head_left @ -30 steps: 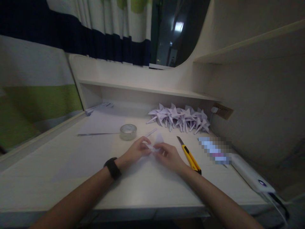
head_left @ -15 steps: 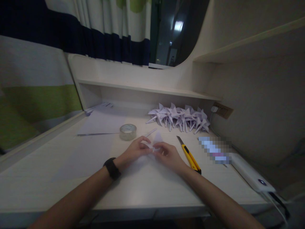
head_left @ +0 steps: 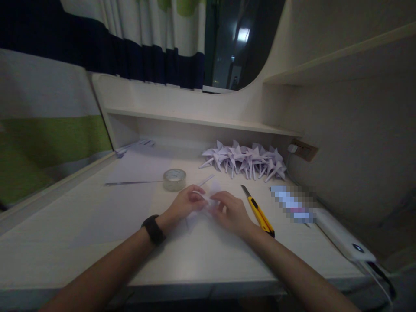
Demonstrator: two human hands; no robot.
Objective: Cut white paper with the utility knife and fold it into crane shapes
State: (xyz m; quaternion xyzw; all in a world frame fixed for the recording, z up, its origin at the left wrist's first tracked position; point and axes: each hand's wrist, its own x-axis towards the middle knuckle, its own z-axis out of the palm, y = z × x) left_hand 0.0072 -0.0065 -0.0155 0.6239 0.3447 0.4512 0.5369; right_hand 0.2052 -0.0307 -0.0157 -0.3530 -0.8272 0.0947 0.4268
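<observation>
Both hands met over a small folded paper [head_left: 208, 200] near the middle of the desk [head_left: 97, 225]. The left hand [head_left: 183, 203], with a dark band [head_left: 153, 229] on its wrist, pinched the paper's left side between thumb and fingertips. The right hand [head_left: 232, 212] pinched the paper's right side, its fingers curled over the fold. The paper lay low, at or just above the desk surface; whether it touched the desk could not be told. A tape roll [head_left: 174, 179] stood just behind the left hand, and a thin paper strip [head_left: 206, 180] lay between the roll and the hands. A yellow knife [head_left: 258, 211] lay just beside the right hand, its blade pointing away from the person. A pile of folded paper pieces [head_left: 247, 161] rested at the back of the desk under the low shelf [head_left: 195, 122]. A white bar-shaped device [head_left: 344, 239] lay near the desk's right edge, well apart from the hands. A wall socket [head_left: 300, 149] sat behind the pile.
</observation>
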